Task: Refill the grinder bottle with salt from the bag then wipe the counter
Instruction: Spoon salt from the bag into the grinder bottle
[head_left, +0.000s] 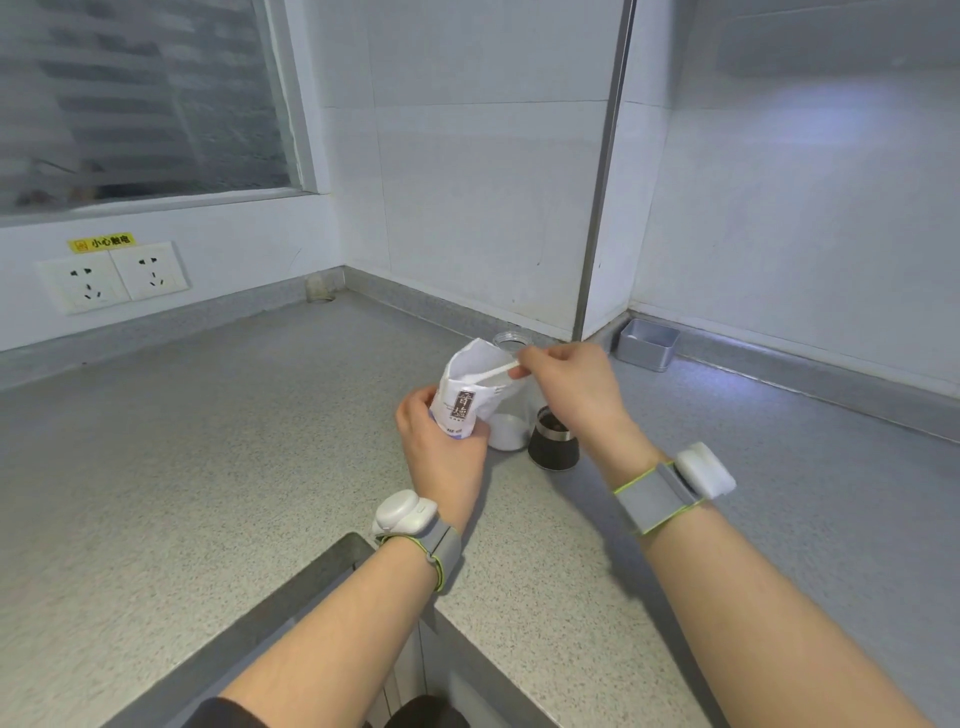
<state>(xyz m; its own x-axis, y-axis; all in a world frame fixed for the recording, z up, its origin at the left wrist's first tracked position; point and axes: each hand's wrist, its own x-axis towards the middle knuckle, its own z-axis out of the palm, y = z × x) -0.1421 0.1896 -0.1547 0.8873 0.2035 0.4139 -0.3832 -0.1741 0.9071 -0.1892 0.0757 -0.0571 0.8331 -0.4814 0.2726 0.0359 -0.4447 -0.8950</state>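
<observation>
Two hands (441, 452) (571, 387), one bag (462, 397), one bottle (508, 431), one tin (647, 344), two sockets (83, 285) (150, 271).

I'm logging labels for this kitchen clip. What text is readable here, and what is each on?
"小心触电": on the yellow sticker above the wall sockets.
Two large characters on the dark panel of the salt bag: too blurred to read with certainty.
Blue small print lower on the bag: too small to read.
No other text is visible.

Grinder bottle (506, 431) mostly hidden behind salt bag (462, 400), bag's small print unreadable; view through window (140, 98) blurred
</observation>
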